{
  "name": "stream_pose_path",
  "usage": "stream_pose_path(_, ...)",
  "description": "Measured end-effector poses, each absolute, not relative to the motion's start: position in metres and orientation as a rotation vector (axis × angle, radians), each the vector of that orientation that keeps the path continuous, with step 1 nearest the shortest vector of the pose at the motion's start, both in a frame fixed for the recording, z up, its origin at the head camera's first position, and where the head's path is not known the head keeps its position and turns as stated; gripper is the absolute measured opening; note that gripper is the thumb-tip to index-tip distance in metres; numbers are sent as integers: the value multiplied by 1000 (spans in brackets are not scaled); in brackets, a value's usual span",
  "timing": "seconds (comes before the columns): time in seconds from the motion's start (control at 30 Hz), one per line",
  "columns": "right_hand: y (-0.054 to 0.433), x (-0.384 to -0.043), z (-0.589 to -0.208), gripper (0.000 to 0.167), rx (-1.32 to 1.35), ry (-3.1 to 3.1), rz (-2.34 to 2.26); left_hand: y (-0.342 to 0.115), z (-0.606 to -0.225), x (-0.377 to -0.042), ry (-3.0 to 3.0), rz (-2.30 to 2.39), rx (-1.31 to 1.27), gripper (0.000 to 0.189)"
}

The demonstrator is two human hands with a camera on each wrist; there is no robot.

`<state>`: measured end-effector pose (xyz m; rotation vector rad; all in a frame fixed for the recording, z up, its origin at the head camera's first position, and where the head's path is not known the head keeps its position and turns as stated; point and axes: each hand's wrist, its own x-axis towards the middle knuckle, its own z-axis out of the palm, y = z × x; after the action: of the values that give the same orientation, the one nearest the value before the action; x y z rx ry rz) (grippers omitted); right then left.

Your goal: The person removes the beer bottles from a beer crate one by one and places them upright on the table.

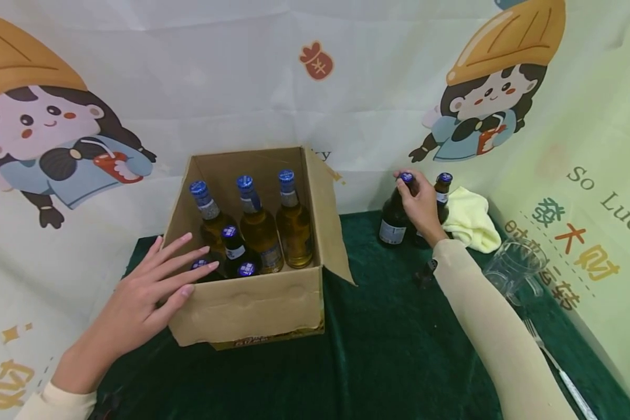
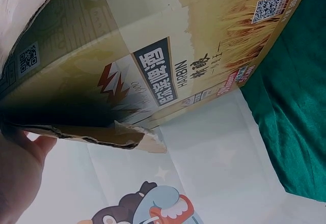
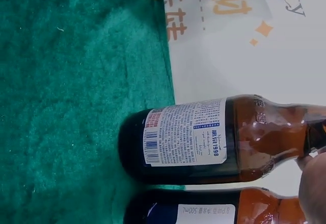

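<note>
My right hand [image 1: 422,203] grips a brown beer bottle [image 1: 392,220] by its neck, near the blue cap. The right wrist view shows the white back label of this beer bottle [image 3: 188,135], with a second bottle [image 3: 206,214] close alongside. A cardboard beer box [image 1: 252,306] stands at the left of the table, its top open. Inside are several capped bottles [image 1: 296,233], clear amber ones at the back and darker ones in front. Fingers spread, my left hand [image 1: 149,286] rests over the box's left edge, by a flap [image 2: 102,135].
Behind the right hand lies a pale yellow cloth [image 1: 472,219]. A glass mug [image 1: 514,265] and a fork [image 1: 562,376] sit along the right side of the green tablecloth [image 1: 388,350]. A small dark object [image 1: 425,274] is near the right sleeve. Printed curtains [image 1: 231,76] hang behind.
</note>
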<state>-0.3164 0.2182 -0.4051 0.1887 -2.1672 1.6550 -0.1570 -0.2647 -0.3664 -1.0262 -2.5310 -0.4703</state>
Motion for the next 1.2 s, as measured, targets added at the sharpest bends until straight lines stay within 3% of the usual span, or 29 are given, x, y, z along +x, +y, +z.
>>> stream_pose_path(0.33,224,-310,-384,53,108,-2265,1763,-265,-368,-162,-2465,-486,-1058,41)
stream_pose_path(0.6,219,-316,-379,48,244,-2034,1795,-264,-365,-161,-2410,-496,-1075,40)
stream_pose_path(0.8,189,-297,-359,41,530,-1932,1971,-266,-368,-158,-2465,-482,-1044,43)
stream_pose_path(0.97,156,-273,-331,46,875,-1863,2226,-265,-368,-158,-2504,-475,-1031,48)
stream_pose_path(1.2,106,-250,-299,44,1265,-2181,2234,-264,-369,-158,-2462,-488,-1053,44)
